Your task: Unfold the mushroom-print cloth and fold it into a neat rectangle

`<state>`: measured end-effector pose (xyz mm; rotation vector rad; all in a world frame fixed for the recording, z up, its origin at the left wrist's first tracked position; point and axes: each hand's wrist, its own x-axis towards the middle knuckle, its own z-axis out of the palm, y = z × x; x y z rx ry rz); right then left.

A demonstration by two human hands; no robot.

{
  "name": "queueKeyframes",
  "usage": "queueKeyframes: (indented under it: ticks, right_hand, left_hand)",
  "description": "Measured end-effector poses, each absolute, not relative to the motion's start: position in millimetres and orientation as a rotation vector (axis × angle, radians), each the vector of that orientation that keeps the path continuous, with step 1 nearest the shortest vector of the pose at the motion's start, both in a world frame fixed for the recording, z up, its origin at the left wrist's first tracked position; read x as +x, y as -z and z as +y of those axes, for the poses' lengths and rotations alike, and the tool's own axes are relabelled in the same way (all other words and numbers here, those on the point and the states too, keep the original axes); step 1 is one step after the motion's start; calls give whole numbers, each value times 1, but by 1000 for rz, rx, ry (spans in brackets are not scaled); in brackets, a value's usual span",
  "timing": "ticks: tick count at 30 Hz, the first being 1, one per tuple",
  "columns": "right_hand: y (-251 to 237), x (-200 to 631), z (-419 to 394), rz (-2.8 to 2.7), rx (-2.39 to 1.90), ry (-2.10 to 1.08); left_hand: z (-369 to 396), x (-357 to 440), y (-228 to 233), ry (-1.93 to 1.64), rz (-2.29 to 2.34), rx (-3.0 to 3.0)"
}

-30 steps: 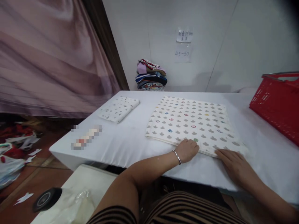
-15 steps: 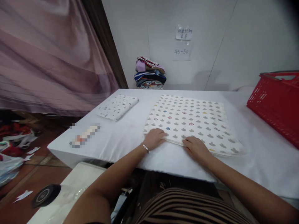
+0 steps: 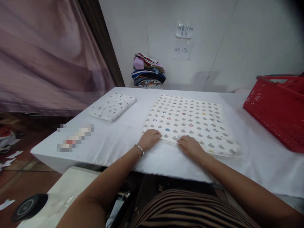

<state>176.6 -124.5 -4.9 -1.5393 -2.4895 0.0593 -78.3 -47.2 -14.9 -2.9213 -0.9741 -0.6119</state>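
I see my left hand and right hand resting at the spotted cloth's six-o'clock edge on the white table, fingers curled onto the hem; whether they pinch it, I cannot tell.

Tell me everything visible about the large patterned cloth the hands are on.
The large patterned cloth is white soft fabric printed with rows of small grey shapes and a few red, blue, yellow and green ones. It lies flat, folded in layers that show along its near edge, on the white table. The left hand rests at its near left corner; the right hand presses the near edge.
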Motion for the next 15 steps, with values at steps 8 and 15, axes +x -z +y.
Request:
queueKeyframes:
  ticks: [8, 15]
  right_hand:
    - [2, 173, -126, -2527, -1551, 53]
    - [3, 175, -125, -2576, -1514, 148]
  left_hand:
    - [-47, -71, 16, 539, -864, -2906]
    - [-47, -64, 14, 514, -788, -2800]
